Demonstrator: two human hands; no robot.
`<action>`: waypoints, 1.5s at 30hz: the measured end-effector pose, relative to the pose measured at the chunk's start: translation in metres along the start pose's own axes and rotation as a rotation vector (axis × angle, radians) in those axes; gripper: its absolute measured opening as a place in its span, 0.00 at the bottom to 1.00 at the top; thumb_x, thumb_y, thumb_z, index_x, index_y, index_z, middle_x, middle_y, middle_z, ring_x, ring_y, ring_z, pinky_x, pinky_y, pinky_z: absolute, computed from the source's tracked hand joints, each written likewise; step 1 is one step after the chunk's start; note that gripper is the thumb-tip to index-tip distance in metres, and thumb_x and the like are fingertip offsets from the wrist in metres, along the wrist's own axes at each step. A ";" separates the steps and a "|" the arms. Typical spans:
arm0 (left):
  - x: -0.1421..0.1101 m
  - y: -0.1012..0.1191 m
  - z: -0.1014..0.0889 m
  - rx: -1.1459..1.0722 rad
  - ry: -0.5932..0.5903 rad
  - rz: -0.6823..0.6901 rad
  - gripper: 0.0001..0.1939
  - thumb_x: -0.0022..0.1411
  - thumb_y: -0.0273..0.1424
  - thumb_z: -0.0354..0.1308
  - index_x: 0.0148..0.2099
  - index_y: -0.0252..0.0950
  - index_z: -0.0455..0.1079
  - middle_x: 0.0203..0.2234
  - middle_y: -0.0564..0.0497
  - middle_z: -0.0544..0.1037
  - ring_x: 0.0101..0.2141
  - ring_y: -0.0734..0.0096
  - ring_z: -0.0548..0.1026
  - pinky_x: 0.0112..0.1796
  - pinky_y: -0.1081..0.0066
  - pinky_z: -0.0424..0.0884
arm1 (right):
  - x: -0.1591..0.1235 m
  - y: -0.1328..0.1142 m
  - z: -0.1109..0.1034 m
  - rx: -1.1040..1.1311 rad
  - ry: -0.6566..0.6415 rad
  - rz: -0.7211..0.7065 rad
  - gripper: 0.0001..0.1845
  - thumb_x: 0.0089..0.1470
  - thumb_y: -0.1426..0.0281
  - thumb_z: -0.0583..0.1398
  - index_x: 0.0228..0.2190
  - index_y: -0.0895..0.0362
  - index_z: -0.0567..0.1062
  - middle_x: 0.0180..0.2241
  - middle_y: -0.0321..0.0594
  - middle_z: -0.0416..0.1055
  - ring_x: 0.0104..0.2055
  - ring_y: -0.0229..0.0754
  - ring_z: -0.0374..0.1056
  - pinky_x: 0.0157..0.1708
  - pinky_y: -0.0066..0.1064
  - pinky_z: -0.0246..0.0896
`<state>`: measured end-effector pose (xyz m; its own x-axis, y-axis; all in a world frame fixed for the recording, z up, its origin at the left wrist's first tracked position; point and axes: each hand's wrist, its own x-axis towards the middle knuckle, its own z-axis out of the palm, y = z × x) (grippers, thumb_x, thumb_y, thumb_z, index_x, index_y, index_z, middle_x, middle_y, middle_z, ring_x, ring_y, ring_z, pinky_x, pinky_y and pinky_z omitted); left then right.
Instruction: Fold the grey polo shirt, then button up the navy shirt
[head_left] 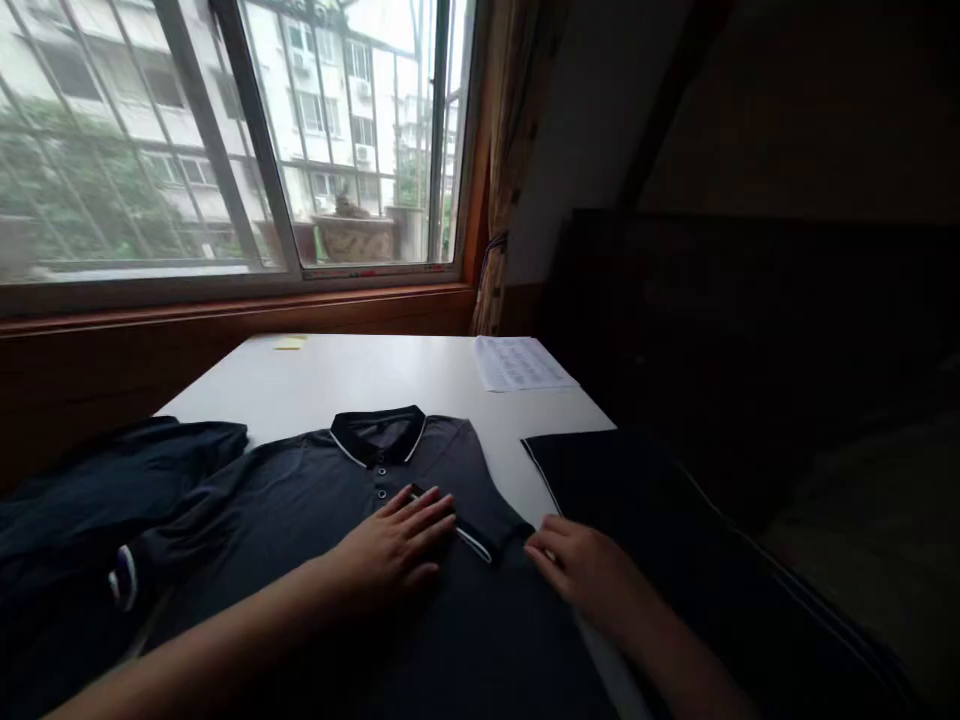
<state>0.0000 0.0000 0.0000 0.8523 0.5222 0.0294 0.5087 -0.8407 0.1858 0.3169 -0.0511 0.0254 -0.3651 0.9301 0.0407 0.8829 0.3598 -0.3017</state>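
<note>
While the flat left grip (401,547) overlies the shirt (274,535), the right grip (581,560) pinches its sleeve (501,520).

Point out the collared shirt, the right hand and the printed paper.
Collared shirt (296,515): head view, on its chest area.
Right hand (591,566): head view, on its back.
Printed paper (525,364): head view, on its middle.

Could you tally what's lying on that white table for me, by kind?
Polo shirt: 1
Other dark cloth items, one left and one right: 2
Printed paper, possibly several sheets, counted as one: 1
Yellow note: 1
Total: 5
</note>
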 end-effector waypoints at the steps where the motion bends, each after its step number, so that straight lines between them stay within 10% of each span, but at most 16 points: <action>1: -0.012 0.000 0.000 0.003 0.006 -0.005 0.32 0.75 0.44 0.42 0.75 0.46 0.37 0.72 0.52 0.42 0.70 0.55 0.43 0.68 0.49 0.41 | -0.001 0.000 0.000 0.006 -0.008 0.003 0.12 0.64 0.70 0.56 0.33 0.53 0.79 0.36 0.37 0.72 0.37 0.40 0.72 0.40 0.31 0.62; 10: -0.109 -0.041 0.000 0.127 0.056 -0.125 0.30 0.75 0.42 0.45 0.74 0.52 0.39 0.71 0.55 0.45 0.69 0.58 0.50 0.67 0.53 0.49 | 0.002 0.005 0.000 -0.006 -0.070 0.050 0.07 0.58 0.74 0.60 0.32 0.52 0.78 0.38 0.35 0.72 0.37 0.41 0.72 0.39 0.31 0.62; 17: -0.148 -0.085 0.013 0.231 0.155 -0.497 0.30 0.74 0.46 0.45 0.73 0.51 0.45 0.71 0.52 0.48 0.69 0.52 0.51 0.65 0.46 0.53 | 0.004 0.006 0.000 -0.030 -0.092 0.048 0.09 0.58 0.74 0.59 0.34 0.51 0.78 0.39 0.35 0.73 0.37 0.40 0.72 0.39 0.30 0.62; 27: -0.129 -0.083 0.015 0.201 0.238 -0.621 0.29 0.72 0.47 0.45 0.70 0.40 0.59 0.68 0.46 0.59 0.68 0.53 0.55 0.65 0.51 0.54 | 0.022 -0.039 -0.006 -0.220 0.006 -0.079 0.12 0.63 0.72 0.55 0.36 0.53 0.79 0.37 0.39 0.75 0.40 0.45 0.73 0.42 0.35 0.65; 39: -0.059 -0.141 0.007 0.178 0.258 -0.865 0.31 0.73 0.45 0.41 0.70 0.32 0.56 0.69 0.37 0.55 0.68 0.50 0.53 0.64 0.49 0.50 | 0.195 -0.084 0.067 -0.114 0.145 -0.100 0.26 0.66 0.69 0.52 0.61 0.68 0.66 0.65 0.55 0.60 0.68 0.48 0.54 0.67 0.35 0.45; 45: -0.064 -0.150 0.007 0.178 0.295 -0.822 0.30 0.72 0.45 0.42 0.69 0.33 0.57 0.69 0.40 0.56 0.69 0.54 0.53 0.65 0.53 0.49 | 0.218 -0.066 0.089 -0.097 0.157 -0.015 0.31 0.68 0.62 0.49 0.65 0.66 0.61 0.68 0.53 0.53 0.71 0.48 0.48 0.68 0.39 0.41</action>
<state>-0.1306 0.0920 -0.0364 0.1565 0.9650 0.2104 0.9778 -0.1815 0.1052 0.1530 0.1210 -0.0303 -0.3349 0.9218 0.1953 0.9046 0.3725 -0.2073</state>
